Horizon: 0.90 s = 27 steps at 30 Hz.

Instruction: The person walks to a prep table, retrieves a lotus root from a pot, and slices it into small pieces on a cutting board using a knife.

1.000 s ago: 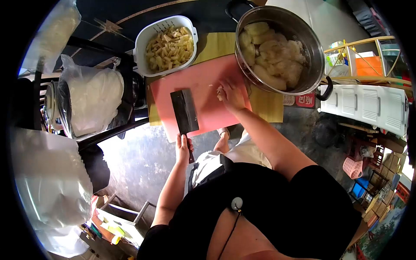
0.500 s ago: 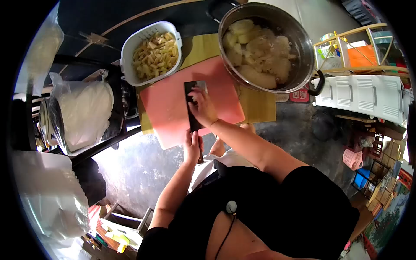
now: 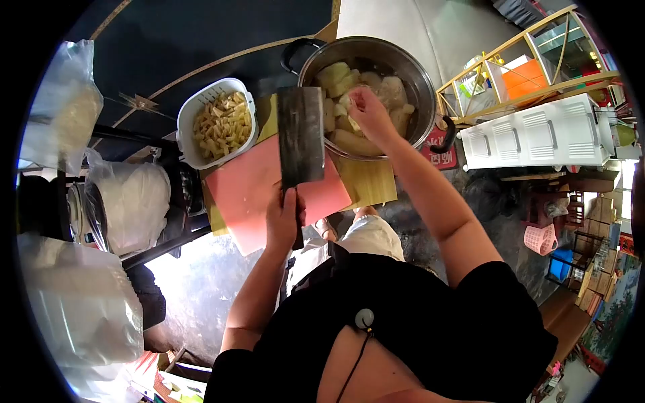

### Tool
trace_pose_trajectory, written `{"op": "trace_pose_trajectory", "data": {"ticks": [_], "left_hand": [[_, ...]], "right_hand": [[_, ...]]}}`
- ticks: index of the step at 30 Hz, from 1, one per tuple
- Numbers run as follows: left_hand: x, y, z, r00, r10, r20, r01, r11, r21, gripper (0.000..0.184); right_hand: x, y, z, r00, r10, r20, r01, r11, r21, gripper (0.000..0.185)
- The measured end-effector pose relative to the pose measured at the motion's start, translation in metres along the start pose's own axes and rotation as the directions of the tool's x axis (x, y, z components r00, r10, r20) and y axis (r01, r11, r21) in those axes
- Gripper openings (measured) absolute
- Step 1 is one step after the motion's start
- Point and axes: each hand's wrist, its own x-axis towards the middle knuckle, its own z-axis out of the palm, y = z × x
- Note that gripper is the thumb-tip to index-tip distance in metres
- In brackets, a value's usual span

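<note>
My left hand [image 3: 285,211] grips the handle of a cleaver [image 3: 301,138], whose broad dark blade stands raised over the pink cutting board [image 3: 245,191]. Over the large metal pot [image 3: 424,87], my right hand [image 3: 369,114] has its fingers drawn together above the pale peeled chunks [image 3: 356,142] lying in liquid. A pale bit shows at the fingertips, but I cannot make out whether they hold it. Left of the blade, a white basket [image 3: 186,138] contains many cut pale-yellow pieces [image 3: 222,127].
A yellowish board [image 3: 376,181] lies under the cutting board. Plastic-wrapped items [image 3: 131,201] stand on a dark rack at left. At right are a white drawer unit [image 3: 537,138], a wooden-framed shelf [image 3: 517,74] and a pink basket [image 3: 541,240].
My right hand has left the cleaver blade and moved right to the pot. My left hand has lifted the cleaver off the board. The head view has shifted.
</note>
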Motion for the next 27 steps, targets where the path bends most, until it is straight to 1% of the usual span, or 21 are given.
{"op": "trace_pose_trajectory", "data": {"ticks": [1, 2, 4, 5, 7, 8, 10, 12, 13, 14, 15, 16, 17, 20, 22, 24, 25, 27], "left_hand": [[-0.005, 0.001, -0.007, 1.0, 0.004, -0.024, -0.004, 1.0, -0.008, 0.012], [-0.009, 0.002, -0.014, 0.999, 0.008, -0.047, -0.009, 1.0, -0.017, 0.012], [-0.02, 0.0, -0.031, 0.994, 0.002, -0.11, -0.01, 0.997, -0.073, 0.012], [-0.028, 0.002, -0.037, 0.986, -0.004, -0.168, -0.006, 0.998, -0.057, 0.013], [-0.041, 0.004, -0.05, 0.973, 0.052, -0.224, -0.052, 0.999, 0.004, 0.017], [-0.048, 0.004, -0.055, 0.966, 0.072, -0.249, -0.064, 0.997, 0.04, 0.018], [-0.057, 0.0, -0.064, 0.945, 0.042, -0.324, -0.04, 0.999, 0.013, 0.021], [-0.065, -0.004, -0.068, 0.927, 0.046, -0.372, -0.044, 0.999, 0.015, 0.022], [-0.068, -0.006, -0.07, 0.92, 0.055, -0.388, -0.051, 0.999, 0.019, 0.022], [-0.072, -0.008, -0.07, 0.913, 0.06, -0.404, -0.054, 0.998, 0.026, 0.022], [-0.076, -0.005, -0.065, 0.899, 0.044, -0.436, -0.047, 0.999, 0.004, 0.021], [-0.079, -0.006, -0.064, 0.892, 0.032, -0.451, -0.036, 0.999, -0.002, 0.021], [-0.081, -0.005, -0.063, 0.887, 0.023, -0.462, -0.029, 1.0, -0.007, 0.021], [-0.086, -0.008, -0.06, 0.89, 0.015, -0.456, -0.034, 0.999, -0.033, 0.021], [-0.087, -0.012, -0.064, 0.896, 0.024, -0.443, -0.039, 0.999, -0.025, 0.021], [-0.089, -0.016, -0.067, 0.901, 0.031, -0.432, -0.032, 0.999, 0.005, 0.021], [-0.09, -0.016, -0.067, 0.898, 0.007, -0.44, -0.01, 1.0, -0.005, 0.021], [-0.091, -0.023, -0.075, 0.907, 0.025, -0.421, -0.012, 0.999, 0.033, 0.021]], "right_hand": [[0.003, 0.018, -0.008, 0.996, 0.046, 0.073, -0.042, 0.998, -0.042, 0.022], [0.003, 0.02, -0.019, 0.983, 0.099, 0.155, -0.071, 0.982, -0.177, 0.023], [0.002, 0.022, -0.036, 0.929, 0.234, 0.288, -0.089, 0.894, -0.44, 0.026], [0.005, 0.022, -0.043, 0.928, 0.256, 0.269, -0.086, 0.853, -0.514, 0.027], [0.023, 0.025, -0.057, 0.927, 0.289, 0.238, -0.069, 0.756, -0.652, 0.03], [0.034, 0.038, -0.063, 0.949, 0.206, 0.241, 0.028, 0.702, -0.711, 0.03], [0.066, 0.093, -0.07, 0.961, 0.034, 0.274, 0.209, 0.557, -0.804, 0.029], [0.126, 0.219, -0.076, 0.9, 0.029, 0.436, 0.409, 0.292, -0.864, 0.033], [0.155, 0.278, -0.079, 0.859, 0.026, 0.512, 0.502, 0.154, -0.851, 0.035], [0.148, 0.227, -0.073, 0.881, 0.241, 0.407, 0.329, 0.308, -0.893, 0.036], [0.137, 0.162, -0.067, 0.849, 0.454, 0.271, 0.086, 0.387, -0.918, 0.037], [0.126, 0.094, -0.061, 0.768, 0.628, 0.126, -0.148, 0.366, -0.919, 0.038], [0.136, 0.124, -0.051, 0.843, 0.514, 0.159, -0.026, 0.334, -0.942, 0.038], [0.113, 0.059, -0.052, 0.833, 0.537, 0.133, 0.001, 0.239, -0.971, 0.044], [0.117, 0.074, -0.052, 0.823, 0.555, 0.122, 0.005, 0.208, -0.978, 0.047], [0.118, 0.08, -0.051, 0.827, 0.54, 0.159, 0.028, 0.244, -0.969, 0.049], [0.117, 0.078, -0.051, 0.836, 0.512, 0.198, 0.044, 0.298, -0.954, 0.049], [0.108, 0.076, -0.058, 0.85, 0.461, 0.256, 0.063, 0.393, -0.917, 0.05]]}}
